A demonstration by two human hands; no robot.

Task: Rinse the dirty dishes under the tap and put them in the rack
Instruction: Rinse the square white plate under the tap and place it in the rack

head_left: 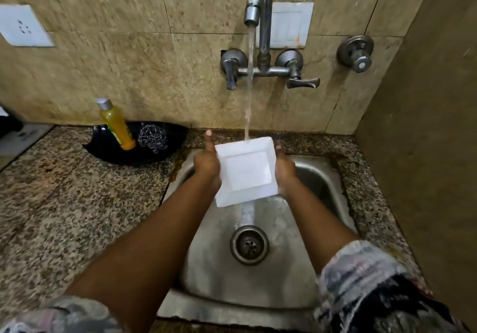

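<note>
Water (249,79) runs from the wall tap (259,10) and lands on the far edge of a white square plate (245,171), held tilted above the steel sink (258,276) with its near edge lower. The left hand (206,163) grips the plate's left edge, thumb pointing up toward the far wall and the fingers hidden behind the plate. The right hand (284,168) holds the right edge, fingers likewise mostly hidden beneath it. A sheet of water falls from the plate's near edge toward the drain (249,245).

Open room lies below the plate, in the basin, and on the left, where the speckled granite worktop (77,203) stretches out. Toward the right, a side wall (426,152) stands close to the sink rim, leaving only a narrow strip of worktop. At the far left of the sink, against the tiled wall, a black dish (154,157) holds a yellow dish-soap bottle (116,126) leaning left and a steel scrubber (152,137) just beside it. Both tap handles (303,82) sit on the wall far behind the plate, well apart from the hands.
</note>
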